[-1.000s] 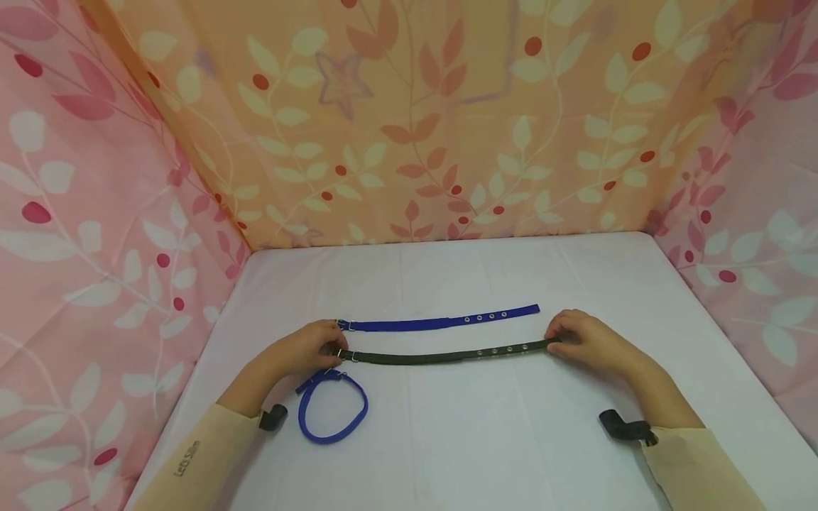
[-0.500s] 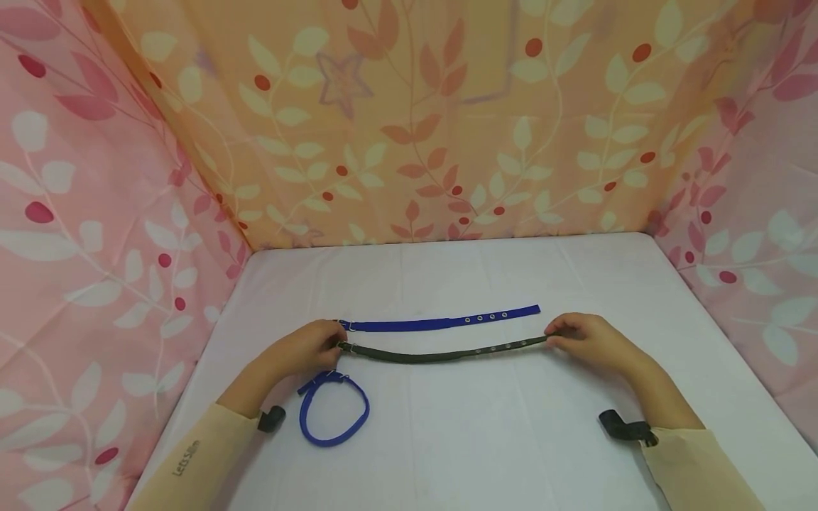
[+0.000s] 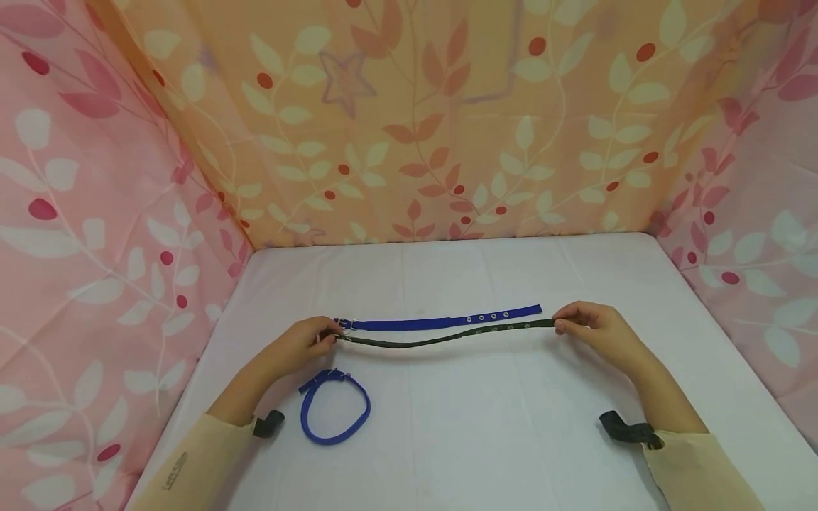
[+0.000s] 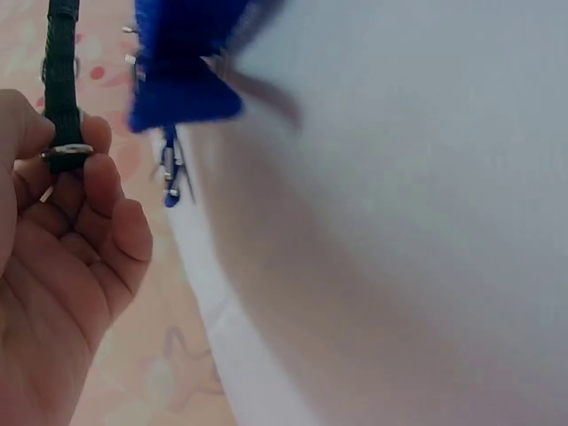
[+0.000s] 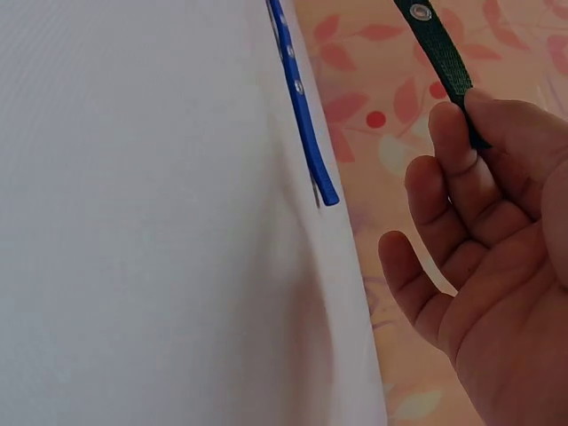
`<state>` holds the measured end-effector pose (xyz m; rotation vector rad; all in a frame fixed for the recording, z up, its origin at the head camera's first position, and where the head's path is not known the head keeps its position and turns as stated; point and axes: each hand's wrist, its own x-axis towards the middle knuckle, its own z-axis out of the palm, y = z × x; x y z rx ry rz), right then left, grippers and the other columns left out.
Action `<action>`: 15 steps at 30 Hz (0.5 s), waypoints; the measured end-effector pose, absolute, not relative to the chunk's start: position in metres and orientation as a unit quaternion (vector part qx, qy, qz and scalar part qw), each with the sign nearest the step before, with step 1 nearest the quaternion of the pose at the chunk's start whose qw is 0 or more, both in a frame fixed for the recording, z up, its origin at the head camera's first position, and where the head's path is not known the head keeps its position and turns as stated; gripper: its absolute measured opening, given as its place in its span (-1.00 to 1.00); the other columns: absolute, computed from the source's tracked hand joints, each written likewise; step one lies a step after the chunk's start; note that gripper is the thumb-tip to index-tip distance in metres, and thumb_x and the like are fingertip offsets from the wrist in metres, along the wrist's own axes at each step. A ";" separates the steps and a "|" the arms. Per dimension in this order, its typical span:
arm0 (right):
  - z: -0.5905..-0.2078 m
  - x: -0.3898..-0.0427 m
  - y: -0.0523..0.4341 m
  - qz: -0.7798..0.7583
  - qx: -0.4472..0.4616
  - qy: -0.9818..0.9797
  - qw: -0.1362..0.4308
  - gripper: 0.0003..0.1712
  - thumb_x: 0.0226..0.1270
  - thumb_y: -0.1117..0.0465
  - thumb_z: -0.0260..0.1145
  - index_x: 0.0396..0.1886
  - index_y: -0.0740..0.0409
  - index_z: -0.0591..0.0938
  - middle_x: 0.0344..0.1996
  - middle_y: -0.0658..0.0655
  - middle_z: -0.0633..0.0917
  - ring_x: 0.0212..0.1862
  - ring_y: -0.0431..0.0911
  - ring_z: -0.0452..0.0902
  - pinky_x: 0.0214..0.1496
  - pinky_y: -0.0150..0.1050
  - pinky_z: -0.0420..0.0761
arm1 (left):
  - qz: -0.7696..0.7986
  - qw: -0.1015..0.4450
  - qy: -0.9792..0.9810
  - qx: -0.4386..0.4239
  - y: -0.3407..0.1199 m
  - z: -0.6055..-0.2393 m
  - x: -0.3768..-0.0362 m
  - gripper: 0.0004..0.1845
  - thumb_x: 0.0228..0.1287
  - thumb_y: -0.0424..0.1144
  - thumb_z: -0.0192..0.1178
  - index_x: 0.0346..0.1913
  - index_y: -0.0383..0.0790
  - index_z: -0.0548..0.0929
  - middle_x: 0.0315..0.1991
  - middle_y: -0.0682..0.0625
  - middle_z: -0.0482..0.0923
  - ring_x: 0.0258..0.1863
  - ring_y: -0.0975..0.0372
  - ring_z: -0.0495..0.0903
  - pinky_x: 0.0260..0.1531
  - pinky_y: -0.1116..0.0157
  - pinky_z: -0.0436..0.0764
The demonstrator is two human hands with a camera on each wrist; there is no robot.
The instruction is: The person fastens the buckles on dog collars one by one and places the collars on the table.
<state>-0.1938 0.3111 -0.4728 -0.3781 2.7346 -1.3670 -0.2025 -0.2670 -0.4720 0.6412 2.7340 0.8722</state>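
Observation:
A dark green pet collar [image 3: 402, 345] with a metal buckle and eyelets hangs in a shallow sag between both hands, lifted off the table. My left hand [image 3: 305, 345] pinches its buckle end; the left wrist view shows thumb and fingers on the green strap [image 4: 62, 115] by the metal buckle. My right hand [image 3: 594, 328] pinches the eyelet end, and in the right wrist view the tip of the green strap [image 5: 448, 67] sits between thumb and index finger. Just behind it, a straight blue collar [image 3: 409, 325] lies flat, buckle to the left.
A second blue collar [image 3: 335, 441], buckled into a loop, lies on the white table [image 3: 486, 447] below the left hand. Floral cloth [image 3: 409, 142] walls the back and both sides. A black wrist device [image 3: 623, 429] is at each sleeve cuff.
Both hands have raised the green collar from the table toward the straight blue one. It sags more now, and the right hand has shifted slightly rightward and up. The blue collars stay put.

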 end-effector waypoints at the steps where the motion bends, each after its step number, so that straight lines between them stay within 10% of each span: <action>1: -0.471 -0.194 0.311 -0.454 -0.124 0.882 0.031 -0.76 0.46 0.07 0.38 -0.04 0.12 0.71 -0.27 0.09 0.79 -0.19 -0.17 0.66 -0.17 -0.43 0.60 | 0.302 0.098 0.924 0.211 -0.267 -0.470 -0.201 -0.80 0.45 -0.32 0.19 0.05 -0.18 0.68 -0.26 0.08 0.60 -0.34 0.24 0.50 -0.40 0.36 0.55; 15: -0.434 -0.189 0.300 -0.529 -0.086 0.844 0.023 -0.62 0.49 0.14 0.35 0.12 0.32 0.66 -0.28 0.05 0.79 -0.16 -0.23 0.66 -0.04 -0.51 0.58 | 0.416 0.080 0.902 0.083 -0.262 -0.434 -0.182 -0.78 0.57 -0.23 0.11 0.13 -0.17 0.62 -0.20 -0.23 0.68 -0.39 0.12 0.50 -0.50 0.35 0.54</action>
